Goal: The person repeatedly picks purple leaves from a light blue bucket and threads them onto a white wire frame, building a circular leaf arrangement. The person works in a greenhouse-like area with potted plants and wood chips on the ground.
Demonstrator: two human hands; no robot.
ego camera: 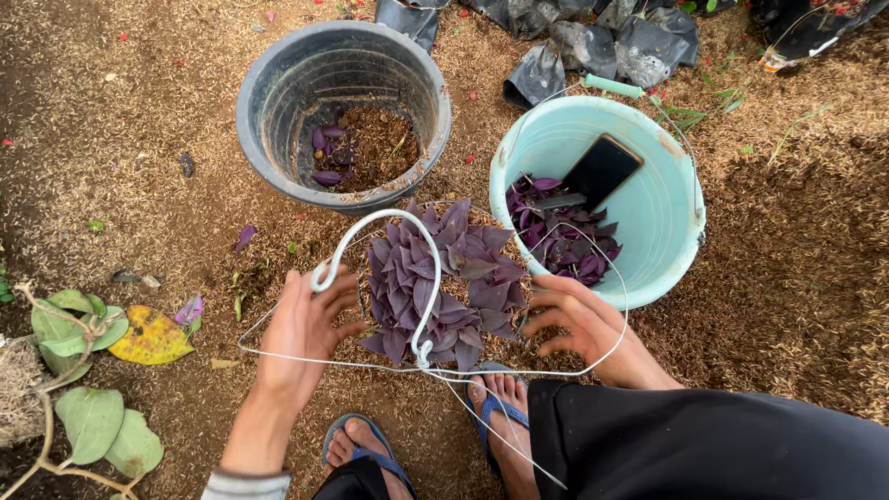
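A small pot full of purple-leaved plants (443, 278) sits on the ground in front of me. A white wire hanger (389, 222) with a hook arches over it, and its wires trail toward my feet. My left hand (301, 333) rests against the pot's left side beside the hook, fingers spread. On the other side my right hand (579, 324) touches the pot's right rim, fingers apart. Neither hand grips anything.
A dark grey bucket (269, 93) with soil and a few purple leaves stands behind left. A light blue bucket (662, 213) at right holds purple cuttings and a dark phone (602, 169). Black plastic bags (593, 42) lie behind. Green and yellow leaves (93, 333) lie at left.
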